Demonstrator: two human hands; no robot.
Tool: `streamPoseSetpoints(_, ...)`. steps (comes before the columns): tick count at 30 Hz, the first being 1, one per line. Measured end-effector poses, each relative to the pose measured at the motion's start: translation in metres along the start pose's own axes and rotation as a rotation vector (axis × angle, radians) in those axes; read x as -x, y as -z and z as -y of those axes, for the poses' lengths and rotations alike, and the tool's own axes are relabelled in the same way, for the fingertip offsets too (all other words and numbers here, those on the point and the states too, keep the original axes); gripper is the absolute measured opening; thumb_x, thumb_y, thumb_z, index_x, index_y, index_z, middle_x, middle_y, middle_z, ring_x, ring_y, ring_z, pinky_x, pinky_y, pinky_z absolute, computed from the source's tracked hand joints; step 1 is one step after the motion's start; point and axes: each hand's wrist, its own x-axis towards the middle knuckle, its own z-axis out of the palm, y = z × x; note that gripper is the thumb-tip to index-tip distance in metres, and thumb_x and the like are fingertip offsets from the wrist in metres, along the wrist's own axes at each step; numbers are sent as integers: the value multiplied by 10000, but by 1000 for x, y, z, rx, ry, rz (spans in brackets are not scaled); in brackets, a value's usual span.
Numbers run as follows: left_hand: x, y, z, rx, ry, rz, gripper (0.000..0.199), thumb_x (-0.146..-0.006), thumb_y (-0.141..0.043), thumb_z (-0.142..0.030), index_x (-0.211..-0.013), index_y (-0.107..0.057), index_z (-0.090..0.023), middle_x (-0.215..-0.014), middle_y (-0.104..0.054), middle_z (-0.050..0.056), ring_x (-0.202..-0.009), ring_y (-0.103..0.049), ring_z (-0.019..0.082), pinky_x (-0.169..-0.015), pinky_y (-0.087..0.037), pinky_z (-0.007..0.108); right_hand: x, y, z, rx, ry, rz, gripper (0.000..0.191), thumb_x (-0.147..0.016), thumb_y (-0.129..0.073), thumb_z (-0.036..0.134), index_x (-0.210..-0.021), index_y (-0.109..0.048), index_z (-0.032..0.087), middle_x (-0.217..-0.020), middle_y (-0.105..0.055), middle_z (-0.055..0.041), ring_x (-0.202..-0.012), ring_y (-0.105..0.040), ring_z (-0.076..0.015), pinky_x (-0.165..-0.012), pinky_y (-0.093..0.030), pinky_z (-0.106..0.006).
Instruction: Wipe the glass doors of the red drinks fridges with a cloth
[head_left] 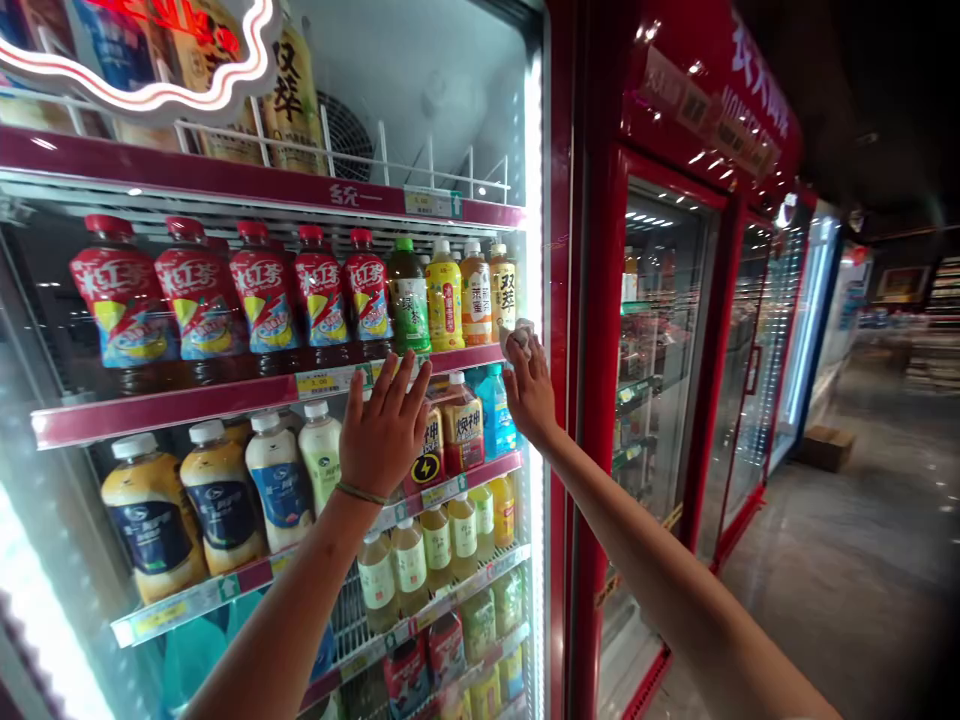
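My left hand [384, 430], with a thin band at the wrist, has its fingers spread in front of the drinks fridge, just below a magenta shelf edge [165, 408]. Nothing is in it. Farther right, my right hand [531, 395] holds a crumpled greyish cloth [519, 338] at its fingertips, near the right end of that shelf edge. Behind the cloth stands a pale yellow bottle [502, 285]. A green-capped bottle [408, 300] is above my left hand, and red-capped bottles [261, 290] line the shelf to its left.
Lower shelves hold white-capped bottles [279, 485] and pale green drinks [409, 560]. A lit sign [150, 95] hangs at the upper left. Red-framed fridges [615, 400] continue to the right, beside a grey floor [817, 560] with a cardboard box [825, 447] on it.
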Motion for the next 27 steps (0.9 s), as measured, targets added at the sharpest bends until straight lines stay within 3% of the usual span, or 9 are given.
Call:
streamPoseSetpoints(2, 1, -2, -1, 17, 11, 6, 768, -1065, -552, -288, -1714, -150, -368, -1730, -328, 36, -1608, -343, 265, -1385, -96, 560, -1, 0, 11, 12, 32, 17, 666, -1126, -327, 400, -1727, -38, 417, -1816, -189, -4, -1669, -210, -294, -1323, -350, -613)
streamPoseSetpoints(5, 2, -3, -1, 22, 10, 26, 766, -1063, -559, -289, -1710, -161, -391, -1735, -316, 26, -1613, -327, 255, -1388, -78, 543, -8, -1, 16, 56, 197, 102, 690, -1119, -373, 420, -1729, -51, 417, -1816, -186, 15, -1674, -187, -283, -1351, -321, -558)
streamPoseSetpoints(7, 3, -4, -1, 0, 9, 29, 767, -1063, -565, -304, -1711, -162, -390, -1738, -312, 26, -1615, -321, 248, -1390, -49, 522, -12, -2, 4, 75, 198, 91, 679, -1123, -354, 418, -1731, -52, 407, -1812, -206, 7, -1673, -192, -277, -1353, -319, -557)
streamPoseSetpoints(12, 4, -7, -3, 7, 40, 39, 752, -1053, -579, -327, -1701, -209, -422, -1737, -321, 11, -1615, -323, 254, -1391, -41, 520, 10, -4, -35, 94, -64, -29, 659, -1136, -257, 405, -1733, 20, 375, -1815, -189, -39, -1666, -227, -301, -1289, -396, -624)
streamPoseSetpoints(17, 3, -7, -6, 1, 59, 45, 735, -1051, -576, -348, -1692, -229, -440, -1739, -325, 4, -1621, -307, 251, -1388, -45, 532, 11, -2, -61, 98, 152, 76, 670, -1125, -323, 440, -1734, -46, 392, -1819, -180, -17, -1674, -192, -289, -1335, -323, -581)
streamPoseSetpoints(20, 3, -8, -8, -32, 57, 39, 742, -1046, -592, -356, -1690, -234, -441, -1731, -342, 7, -1614, -326, 250, -1386, -62, 526, 4, -3, -78, 50, 51, -3, 642, -1129, -285, 449, -1734, -80, 386, -1804, -238, -47, -1665, -227, -310, -1315, -340, -620)
streamPoseSetpoints(23, 3, -8, -10, -47, 63, 41, 742, -1046, -595, -353, -1688, -236, -442, -1733, -334, 6, -1611, -333, 262, -1382, -78, 545, 18, -5, -75, 11, -68, -69, 654, -1127, -281, 436, -1737, -53, 375, -1809, -214, -67, -1664, -222, -343, -1289, -358, -668)
streamPoseSetpoints(27, 3, -8, -10, -45, 68, 64, 746, -1043, -597, -348, -1687, -234, -446, -1740, -306, 2, -1617, -320, 272, -1380, -84, 556, 34, -4, -58, -10, 102, 65, 691, -1116, -358, 446, -1726, -33, 432, -1820, -178, -13, -1671, -205, -320, -1326, -319, -630)
